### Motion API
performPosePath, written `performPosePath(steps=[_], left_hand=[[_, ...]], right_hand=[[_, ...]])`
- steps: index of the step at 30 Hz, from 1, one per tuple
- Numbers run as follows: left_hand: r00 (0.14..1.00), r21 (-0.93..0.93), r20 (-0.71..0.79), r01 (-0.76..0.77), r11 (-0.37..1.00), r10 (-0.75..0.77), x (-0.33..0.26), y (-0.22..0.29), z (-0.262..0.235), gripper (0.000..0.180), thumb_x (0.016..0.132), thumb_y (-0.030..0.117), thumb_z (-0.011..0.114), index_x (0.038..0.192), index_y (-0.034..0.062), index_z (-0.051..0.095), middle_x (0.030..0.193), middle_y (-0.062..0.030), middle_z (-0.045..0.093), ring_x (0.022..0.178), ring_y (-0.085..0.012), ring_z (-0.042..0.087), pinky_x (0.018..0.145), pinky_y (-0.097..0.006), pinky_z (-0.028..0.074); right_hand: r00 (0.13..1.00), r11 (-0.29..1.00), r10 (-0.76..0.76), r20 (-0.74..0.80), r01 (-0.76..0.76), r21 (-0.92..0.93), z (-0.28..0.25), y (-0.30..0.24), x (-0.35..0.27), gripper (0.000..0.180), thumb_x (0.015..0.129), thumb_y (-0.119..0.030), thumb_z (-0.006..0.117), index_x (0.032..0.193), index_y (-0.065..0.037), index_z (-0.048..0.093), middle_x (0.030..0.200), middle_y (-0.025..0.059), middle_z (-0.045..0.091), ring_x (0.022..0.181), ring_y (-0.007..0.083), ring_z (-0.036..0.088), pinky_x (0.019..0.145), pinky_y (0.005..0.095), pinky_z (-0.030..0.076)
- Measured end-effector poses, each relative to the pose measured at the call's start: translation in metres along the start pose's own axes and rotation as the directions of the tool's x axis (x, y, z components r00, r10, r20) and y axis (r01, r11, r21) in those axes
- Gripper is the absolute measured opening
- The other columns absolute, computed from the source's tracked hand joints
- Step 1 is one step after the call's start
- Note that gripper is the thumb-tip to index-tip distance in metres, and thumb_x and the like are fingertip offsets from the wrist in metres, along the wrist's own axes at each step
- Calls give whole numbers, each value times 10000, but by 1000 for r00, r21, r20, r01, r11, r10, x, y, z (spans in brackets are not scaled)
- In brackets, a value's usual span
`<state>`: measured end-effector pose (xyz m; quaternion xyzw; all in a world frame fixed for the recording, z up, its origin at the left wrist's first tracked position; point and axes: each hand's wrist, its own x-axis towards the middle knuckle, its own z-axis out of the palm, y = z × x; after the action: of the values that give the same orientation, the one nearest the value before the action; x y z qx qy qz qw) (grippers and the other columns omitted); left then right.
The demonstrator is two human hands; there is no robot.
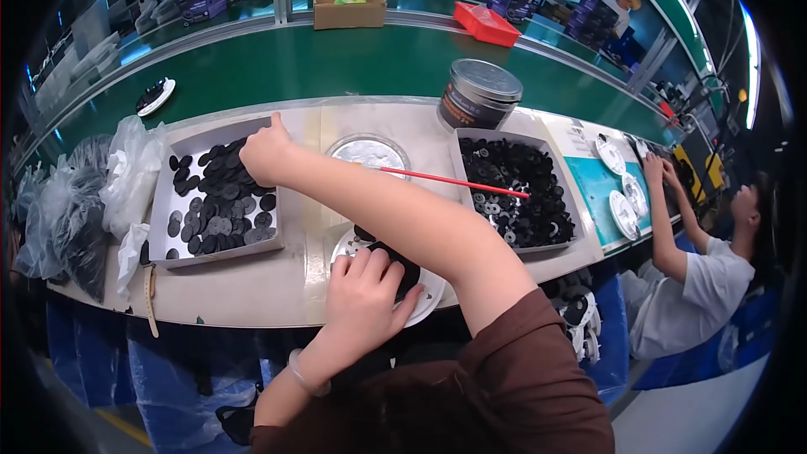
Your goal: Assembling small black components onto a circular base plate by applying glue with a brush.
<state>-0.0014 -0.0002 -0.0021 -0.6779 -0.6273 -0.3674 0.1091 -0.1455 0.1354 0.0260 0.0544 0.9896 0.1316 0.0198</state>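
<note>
My left hand (361, 292), with a band at its wrist, curls its fingers over a black rounded part (409, 273). That part sits on a white round plate (433, 292) at the table's front edge; my right forearm hides some of both. Stretched across to the left, my right hand (267, 155) is over a shallow box (223, 257) of black discs (220, 214). One digit sticks up by the box's far rim, while the fingertips are hidden, so any disc in them cannot be seen.
Right of my forearm stands a box (551, 247) of small black gears, with a red stick (454, 181) reaching over it from a round lid (367, 151). Behind is a dark tin (479, 94). Plastic bags (134, 168) lie left. A co-worker (698, 277) handles white plates at right.
</note>
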Motion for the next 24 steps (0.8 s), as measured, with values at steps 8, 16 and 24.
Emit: performPosePath(steps=[8,16,24], left_hand=[[1000,0,-7,-1,1000,1,-1,1,1,246,672,256,691,724,49,568,748,-77,490,734,-232,479,648,-348,347],[999,35,47,10,999,-11,3,1,-3,269,682,277,701,723,45,571,753,-81,492,713,-249,483,645,-343,356],[991,18,-117,63,998,-60,-7,5,4,341,625,265,758,819,66,560,895,-78,496,862,-268,456,742,-361,368]], right_hand=[[972,998,25,-232,-10,64,9,3,-3,140,726,-140,583,810,-101,687,871,80,661,881,241,619,907,487,356],[793,743,222,-567,239,625,-50,40,-106,175,755,-188,642,782,-20,680,700,133,645,626,243,630,601,331,490],[964,287,204,171,-226,931,-23,52,-240,241,884,-164,519,711,3,544,582,-2,536,544,59,505,509,214,406]])
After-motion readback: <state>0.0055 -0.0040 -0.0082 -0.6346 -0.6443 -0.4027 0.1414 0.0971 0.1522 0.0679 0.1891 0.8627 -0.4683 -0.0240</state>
